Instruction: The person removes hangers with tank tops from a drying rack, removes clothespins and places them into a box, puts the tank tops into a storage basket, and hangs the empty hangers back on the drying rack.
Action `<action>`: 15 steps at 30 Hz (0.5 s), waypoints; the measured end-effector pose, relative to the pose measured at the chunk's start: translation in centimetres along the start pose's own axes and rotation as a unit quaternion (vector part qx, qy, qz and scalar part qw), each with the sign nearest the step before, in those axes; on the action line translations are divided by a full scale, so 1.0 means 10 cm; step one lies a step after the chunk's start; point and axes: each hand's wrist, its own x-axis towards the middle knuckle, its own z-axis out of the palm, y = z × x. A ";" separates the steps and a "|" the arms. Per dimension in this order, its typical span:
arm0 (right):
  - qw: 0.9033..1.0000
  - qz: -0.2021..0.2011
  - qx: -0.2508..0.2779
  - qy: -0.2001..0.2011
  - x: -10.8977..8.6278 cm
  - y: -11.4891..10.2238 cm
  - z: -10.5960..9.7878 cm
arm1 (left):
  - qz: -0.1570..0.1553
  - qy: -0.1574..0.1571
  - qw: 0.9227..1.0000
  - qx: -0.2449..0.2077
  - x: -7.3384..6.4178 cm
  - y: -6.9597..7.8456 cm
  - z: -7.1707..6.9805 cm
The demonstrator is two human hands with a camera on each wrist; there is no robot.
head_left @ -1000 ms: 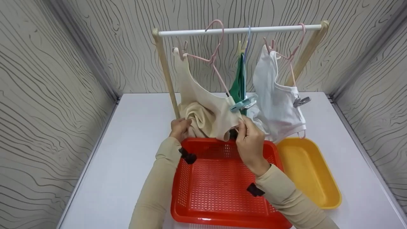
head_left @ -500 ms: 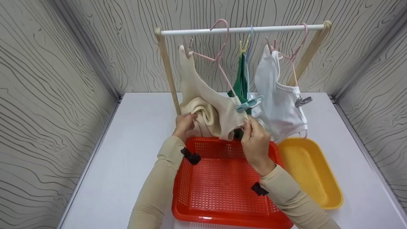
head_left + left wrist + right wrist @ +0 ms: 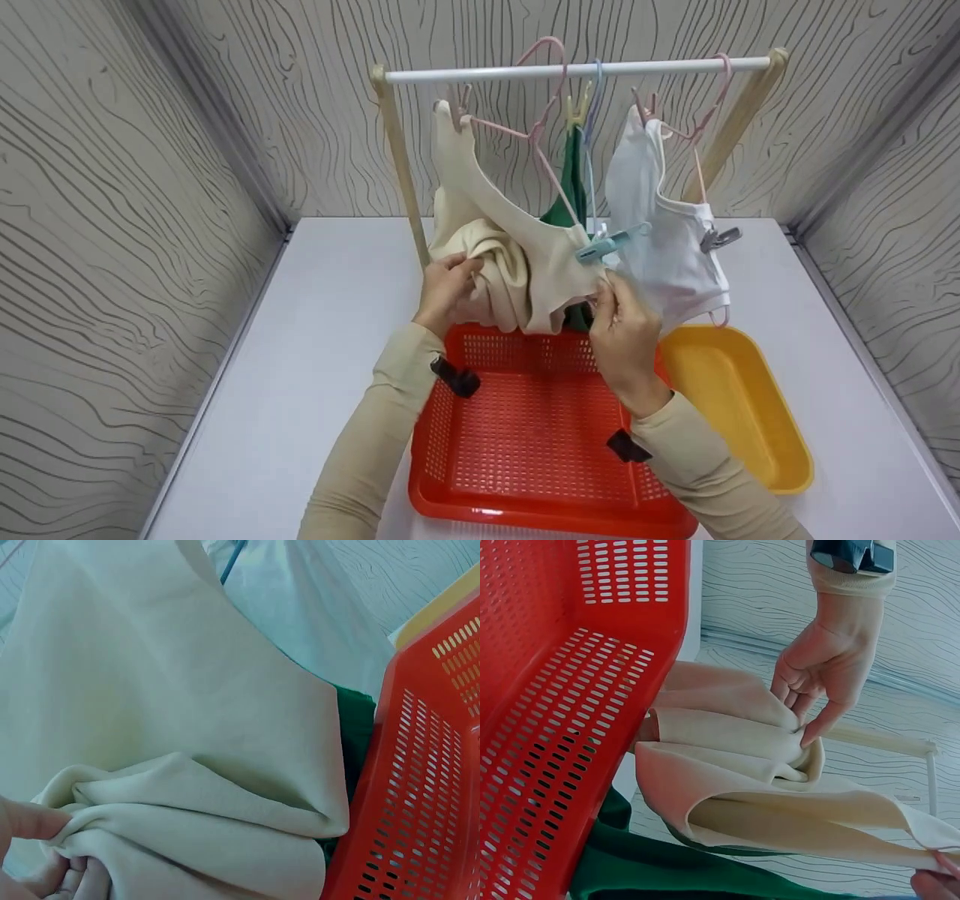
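From my remote feed I see both arms reaching forward past the red basket (image 3: 540,427), the left hand (image 3: 446,289) and right hand (image 3: 628,334) raised to the cream garment (image 3: 510,195) hanging beyond it. Compared with half a second ago, garment and pink hanger (image 3: 534,137) sit farther right along the white bar (image 3: 480,73), hands too. Left thumb and fingers pinch bunched folds; the right's, drawn together, pinch the edge below the teal clip (image 3: 604,246)
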 end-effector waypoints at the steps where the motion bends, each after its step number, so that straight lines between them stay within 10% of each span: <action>1: 1.000 0.004 0.000 0.002 0.01 0.00 -0.02 | 0.005 -0.001 1.000 0.001 -0.02 0.02 0.01; 15: 0.997 0.054 0.042 -0.037 0.07 -0.04 -0.29 | 0.055 -0.043 0.998 0.014 -0.33 0.08 0.04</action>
